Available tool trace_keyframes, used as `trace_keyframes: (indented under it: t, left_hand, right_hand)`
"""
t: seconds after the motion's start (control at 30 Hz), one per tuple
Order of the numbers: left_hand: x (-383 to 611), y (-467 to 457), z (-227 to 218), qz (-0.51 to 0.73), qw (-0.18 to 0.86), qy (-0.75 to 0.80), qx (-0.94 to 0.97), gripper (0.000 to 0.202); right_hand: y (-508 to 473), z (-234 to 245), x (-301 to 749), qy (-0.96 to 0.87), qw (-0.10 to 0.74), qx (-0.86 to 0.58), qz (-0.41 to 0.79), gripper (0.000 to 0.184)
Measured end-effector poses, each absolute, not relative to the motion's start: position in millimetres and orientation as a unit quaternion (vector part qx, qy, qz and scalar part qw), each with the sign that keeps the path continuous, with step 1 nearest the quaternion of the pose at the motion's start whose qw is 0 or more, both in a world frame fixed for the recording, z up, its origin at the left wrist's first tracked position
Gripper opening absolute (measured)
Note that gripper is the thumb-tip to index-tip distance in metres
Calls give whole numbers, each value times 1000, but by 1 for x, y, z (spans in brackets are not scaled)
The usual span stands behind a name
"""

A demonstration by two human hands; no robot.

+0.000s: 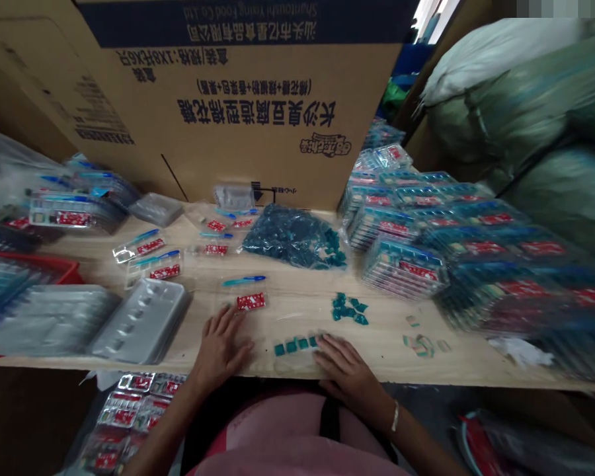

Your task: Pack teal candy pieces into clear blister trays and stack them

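Note:
My left hand [222, 347] rests on the wooden table, fingers spread, just below a small red-and-white packet [251, 301]. Above that packet lies a blue stick-like piece [244, 281] with a darker end. My right hand [346, 362] lies with fingers stretched out, its fingertips touching the right end of a row of small teal square pieces [291, 346]. A loose cluster of teal pieces [348, 309] sits beyond my right hand. Farther back, a clear plastic bag [290, 235] holds many more of them, with some spilling out at its right side.
Stacked filled clear trays [401, 268] crowd the right. Grey-clear plastic trays [141, 320] and a red bin [67, 270] stand at left. A large cardboard box [248, 152] closes off the back. Small striped pieces [421, 345] lie near the front right edge.

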State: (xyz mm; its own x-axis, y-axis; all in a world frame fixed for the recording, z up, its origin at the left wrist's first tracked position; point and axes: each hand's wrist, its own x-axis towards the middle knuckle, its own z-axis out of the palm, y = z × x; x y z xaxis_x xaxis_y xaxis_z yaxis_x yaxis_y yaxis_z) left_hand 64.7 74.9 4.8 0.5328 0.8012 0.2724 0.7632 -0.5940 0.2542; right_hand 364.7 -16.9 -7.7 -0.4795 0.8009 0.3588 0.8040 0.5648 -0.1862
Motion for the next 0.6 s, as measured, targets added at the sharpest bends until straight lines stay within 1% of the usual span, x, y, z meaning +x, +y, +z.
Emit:
trace_keyframes:
  t: [0.1,0.2,0.3,0.37,0.4,0.43,0.5,0.57,0.6]
  left_hand:
    - [71,79,3,147,63,421,893,46]
    - [81,74,5,139,67,394,906,42]
    - [86,62,9,153,44,363,918,50]
    - [89,52,7,143,26,314,938,59]
    - [91,47,5,129,20,280,951,59]
    - [94,42,2,114,13,246,962,56]
    - [100,36,-6,106,-9,202,974,40]
    - [103,34,-10,139,-35,192,971,29]
    - [103,35,-10,161,-44,194,967,27]
  right_hand:
    - [-33,-17,376,-853,223,-471,-25,32]
    - [-38,-23,375,-840,248,-481,-43,32]
    - [-37,-27,371,-827,286,-479,-64,28]
    - [-36,-27,370,-831,320,-450,-70,25]
    - [-35,-26,370,-836,334,-429,-71,23]
    - [-34,-24,370,-843,342,-408,-70,22]
    - [-32,-16,371,-857,346,-374,-75,21]
    - [-28,-4,373,-865,342,-357,-86,22]
    - [-25,2,373,-868,341,-349,-94,23]
